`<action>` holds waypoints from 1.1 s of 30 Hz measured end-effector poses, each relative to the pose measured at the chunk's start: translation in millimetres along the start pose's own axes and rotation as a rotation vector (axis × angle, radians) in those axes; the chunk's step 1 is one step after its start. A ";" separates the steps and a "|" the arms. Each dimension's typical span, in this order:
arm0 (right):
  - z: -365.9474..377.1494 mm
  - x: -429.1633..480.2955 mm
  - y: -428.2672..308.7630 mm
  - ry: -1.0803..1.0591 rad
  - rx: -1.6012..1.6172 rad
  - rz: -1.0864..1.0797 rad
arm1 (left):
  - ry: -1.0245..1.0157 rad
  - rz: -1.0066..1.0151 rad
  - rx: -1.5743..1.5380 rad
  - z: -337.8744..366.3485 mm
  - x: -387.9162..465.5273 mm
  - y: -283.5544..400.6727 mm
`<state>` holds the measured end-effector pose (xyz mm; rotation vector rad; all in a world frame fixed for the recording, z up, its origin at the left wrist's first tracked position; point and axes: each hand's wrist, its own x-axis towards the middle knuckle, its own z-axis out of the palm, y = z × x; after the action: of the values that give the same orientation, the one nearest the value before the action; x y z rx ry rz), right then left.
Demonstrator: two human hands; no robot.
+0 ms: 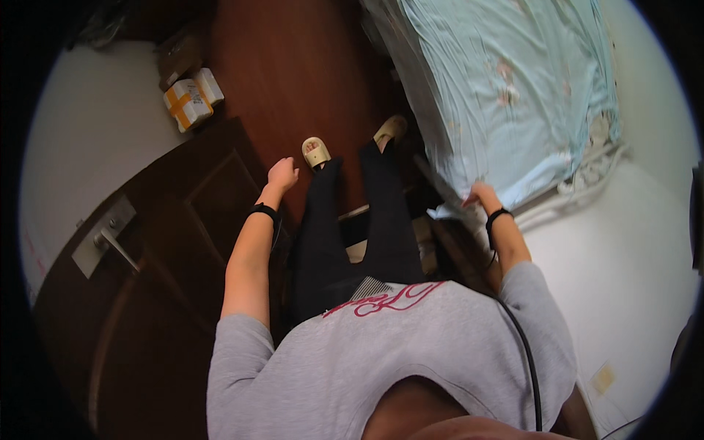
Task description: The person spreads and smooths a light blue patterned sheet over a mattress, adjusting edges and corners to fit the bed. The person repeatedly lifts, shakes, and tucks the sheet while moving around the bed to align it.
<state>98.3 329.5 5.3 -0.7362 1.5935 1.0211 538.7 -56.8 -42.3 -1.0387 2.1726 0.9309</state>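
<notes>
My left hand (283, 175) hangs over the dark reddish floor (280, 60), fingers loosely curled, with nothing visible in it. The dark wooden door (165, 242) lies beside that arm. My right hand (483, 193) is over the near corner of a pale blue sheet (484, 110) with faded patterned spots. Its fingers are blurred and partly hidden, so I cannot tell whether they hold the cloth. The sheet is wrinkled and drapes over a bed. Each wrist wears a black band.
The door has a metal lever handle (118, 247). White parcels with yellow tape (188, 104) and a brown carton (179, 58) sit against the left wall. A pale rail (572, 192) edges the bed's near end, beside a white wall (594, 258). A black cable (525, 341) crosses my right side.
</notes>
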 end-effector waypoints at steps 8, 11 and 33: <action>72.1 -2.8 -7.8 0.649 0.168 0.257 | 0.008 0.010 -0.128 50.3 -42.7 -60.6; 66.5 -11.8 -2.7 0.572 0.200 0.264 | -0.161 -0.015 -0.114 53.2 -40.8 -48.0; 84.6 -38.9 -19.5 0.553 0.620 0.462 | -0.218 0.140 -0.149 43.7 15.2 1.3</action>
<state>162.3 395.0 31.5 -0.2186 2.4815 0.5767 537.1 -29.0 -79.3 -0.8170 2.0381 1.2269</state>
